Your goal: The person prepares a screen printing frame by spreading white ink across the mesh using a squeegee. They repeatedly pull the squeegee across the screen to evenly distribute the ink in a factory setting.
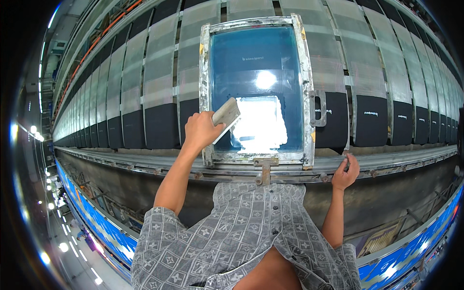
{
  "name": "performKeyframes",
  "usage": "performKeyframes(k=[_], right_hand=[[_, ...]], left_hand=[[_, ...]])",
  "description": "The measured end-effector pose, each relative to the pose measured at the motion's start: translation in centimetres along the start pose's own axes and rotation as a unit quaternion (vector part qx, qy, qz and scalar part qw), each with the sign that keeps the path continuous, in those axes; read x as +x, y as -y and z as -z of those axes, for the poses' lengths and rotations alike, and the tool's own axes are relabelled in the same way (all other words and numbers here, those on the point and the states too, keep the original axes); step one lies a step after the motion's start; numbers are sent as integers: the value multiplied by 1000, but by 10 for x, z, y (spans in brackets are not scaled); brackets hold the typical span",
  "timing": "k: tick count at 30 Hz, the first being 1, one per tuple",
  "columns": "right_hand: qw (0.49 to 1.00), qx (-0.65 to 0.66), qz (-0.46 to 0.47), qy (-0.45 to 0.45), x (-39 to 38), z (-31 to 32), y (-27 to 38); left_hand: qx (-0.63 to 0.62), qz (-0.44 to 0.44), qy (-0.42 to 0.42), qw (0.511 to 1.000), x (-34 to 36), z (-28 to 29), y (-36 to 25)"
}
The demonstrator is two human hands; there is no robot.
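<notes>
Head view. The left hand (pixel 202 129) is closed around the handle of a squeegee (pixel 226 115), gripping it from the near-left end. The squeegee's long axis runs diagonally, from the hand up and to the right, with its blade edge resting on the mesh of a metal-framed printing screen (pixel 207 72). The screen lies flat on the long printing desk (pixel 145 162), its blue mesh showing a patch of white ink (pixel 261 123) in the lower half. That ink sits immediately to the right of the squeegee, touching or nearly touching the blade; glare makes the exact contact line hard to judge.

The right hand (pixel 346 173) is well apart from the squeegee, at the near rail of the desk just right of the screen's lower right corner. Its fingers are curled narrowly on what appears to be a small fitting on the rail; no loose object is seen in it. The left hand is thus the one working the tool.

Dark fabric panels (pixel 159 125) lie in a row along the desk on both sides of the screen.
</notes>
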State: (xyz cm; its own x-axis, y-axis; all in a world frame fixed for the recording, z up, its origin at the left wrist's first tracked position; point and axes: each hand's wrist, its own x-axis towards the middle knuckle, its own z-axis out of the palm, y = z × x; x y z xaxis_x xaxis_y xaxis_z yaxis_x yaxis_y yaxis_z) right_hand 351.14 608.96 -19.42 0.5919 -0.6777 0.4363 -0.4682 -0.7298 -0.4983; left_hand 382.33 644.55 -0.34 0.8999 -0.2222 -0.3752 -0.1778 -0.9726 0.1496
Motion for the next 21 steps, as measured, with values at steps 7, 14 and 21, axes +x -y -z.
performKeyframes(k=[7, 14, 21], right_hand=[[1000, -1, -6, 14, 1, 1, -2], [1000, 5, -7, 16, 2, 0, -4], [1000, -2, 0, 17, 0, -1, -7]], left_hand=[[6, 3, 27, 1000, 1, 1, -1], [-35, -51, 74, 995, 8, 6, -5], [-60, -53, 175, 981, -2, 46, 6]])
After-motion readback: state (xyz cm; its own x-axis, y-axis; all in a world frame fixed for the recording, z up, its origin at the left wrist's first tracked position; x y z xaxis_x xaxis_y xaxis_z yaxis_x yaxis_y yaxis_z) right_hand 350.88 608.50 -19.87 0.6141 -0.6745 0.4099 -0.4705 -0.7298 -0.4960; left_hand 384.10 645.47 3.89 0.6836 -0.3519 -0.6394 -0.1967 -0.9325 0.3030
